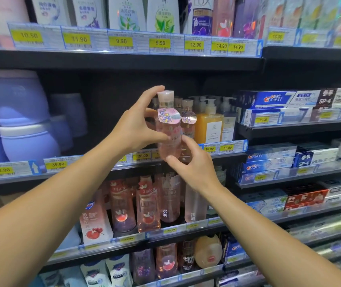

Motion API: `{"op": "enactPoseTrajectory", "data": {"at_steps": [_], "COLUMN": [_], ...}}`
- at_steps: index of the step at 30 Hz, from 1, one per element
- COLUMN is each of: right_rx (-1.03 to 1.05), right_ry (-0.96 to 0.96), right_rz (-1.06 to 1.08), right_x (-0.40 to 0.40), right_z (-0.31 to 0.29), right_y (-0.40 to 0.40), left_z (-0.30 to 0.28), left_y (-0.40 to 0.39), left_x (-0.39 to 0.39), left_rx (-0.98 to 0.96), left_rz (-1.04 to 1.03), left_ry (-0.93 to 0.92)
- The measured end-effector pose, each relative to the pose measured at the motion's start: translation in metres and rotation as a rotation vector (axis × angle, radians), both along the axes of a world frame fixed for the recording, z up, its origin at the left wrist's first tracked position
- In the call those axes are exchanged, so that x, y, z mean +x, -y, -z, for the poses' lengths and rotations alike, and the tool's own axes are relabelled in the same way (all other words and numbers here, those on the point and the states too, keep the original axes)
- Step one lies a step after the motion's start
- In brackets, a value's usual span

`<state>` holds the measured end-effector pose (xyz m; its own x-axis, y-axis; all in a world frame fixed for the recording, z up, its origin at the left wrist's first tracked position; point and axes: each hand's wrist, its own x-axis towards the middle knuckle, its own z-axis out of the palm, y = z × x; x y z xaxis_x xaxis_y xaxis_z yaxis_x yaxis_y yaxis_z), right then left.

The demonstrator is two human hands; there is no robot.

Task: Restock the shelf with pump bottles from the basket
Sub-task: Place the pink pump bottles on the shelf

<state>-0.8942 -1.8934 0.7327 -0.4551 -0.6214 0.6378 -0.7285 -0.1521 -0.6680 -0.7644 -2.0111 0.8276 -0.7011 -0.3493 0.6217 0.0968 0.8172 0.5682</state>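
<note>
Gripping one pink bottle (168,129), both hands, left (133,129) and right (194,164), hold it upright before the shelf (82,164); one yellow pump bottle (209,125) stands just right of it.

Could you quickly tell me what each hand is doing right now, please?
Left hand: holds the pink bottle, fingers curled round its cap and body.
Right hand: fingers grip the same bottle at its base.

Clear glossy plastic on the pink pump bottle (169,139), a shiny holographic sticker (168,115) at its neck, matt dark shelf (124,61), and glossy cardboard toothpaste boxes (277,99).
</note>
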Motion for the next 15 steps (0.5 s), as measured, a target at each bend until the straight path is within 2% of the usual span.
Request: {"op": "enactPoseTrajectory", "data": {"at_steps": [5, 8, 15], "right_rx": [0.082, 0.157, 0.153], "right_ry": [-0.359, -0.551, -0.618], "right_rz": [0.245, 0.367, 0.392], "right_x": [-0.032, -0.049, -0.057], "right_z": [0.010, 0.028, 0.034], "right_y": [0.001, 0.004, 0.008], "left_z": [-0.001, 0.006, 0.016], "left_y": [0.003, 0.007, 0.021], "left_x": [-0.009, -0.018, -0.037], "left_rx": [-0.120, -0.185, -0.083], "left_rz": [-0.098, -0.131, -0.191], "left_ry": [-0.136, -0.136, -0.055]}}
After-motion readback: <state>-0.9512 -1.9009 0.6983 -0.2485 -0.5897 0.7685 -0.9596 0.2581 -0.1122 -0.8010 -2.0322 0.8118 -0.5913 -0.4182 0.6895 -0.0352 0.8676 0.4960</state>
